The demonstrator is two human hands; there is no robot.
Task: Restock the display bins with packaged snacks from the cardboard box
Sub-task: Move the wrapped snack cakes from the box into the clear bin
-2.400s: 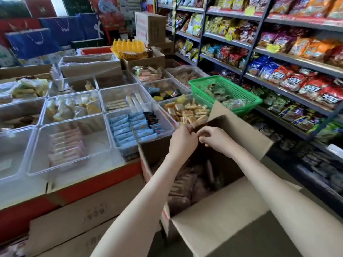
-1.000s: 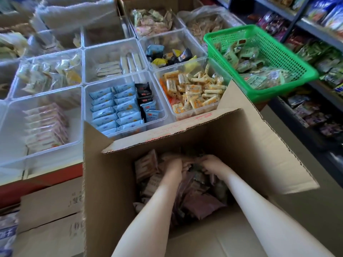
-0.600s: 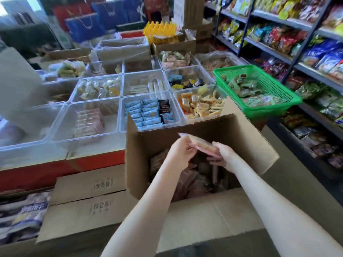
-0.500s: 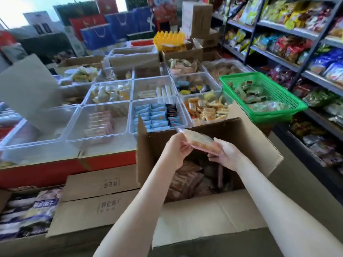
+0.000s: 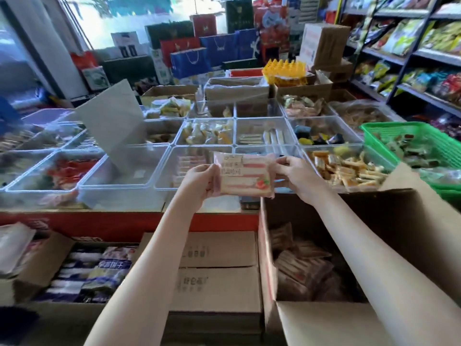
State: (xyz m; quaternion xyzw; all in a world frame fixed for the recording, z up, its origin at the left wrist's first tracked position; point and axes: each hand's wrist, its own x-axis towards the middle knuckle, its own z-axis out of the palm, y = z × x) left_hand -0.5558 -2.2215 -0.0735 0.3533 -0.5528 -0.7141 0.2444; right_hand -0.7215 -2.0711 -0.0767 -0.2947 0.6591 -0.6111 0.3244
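The open cardboard box (image 5: 331, 325) is standing nearest, against the red front edge of the counter (image 5: 99, 223) toward its right end, with brown snack packets (image 5: 301, 270) lying inside. Above that edge, the left hand (image 5: 199, 181) and right hand (image 5: 296, 173) are each gripping one end of a pink snack packet (image 5: 245, 174), fingers curled round it, holding it up face-on. Just behind it, a clear display bin (image 5: 164, 171) is holding similar pink packets. A green basket (image 5: 444, 151) is sitting at the counter's right edge.

Both bare arms stretch forward, converging. The left hand (image 5: 199, 182) and right hand (image 5: 296, 174) face each other, fingers curled, gripping opposite edges of one snack packet (image 5: 245, 174).
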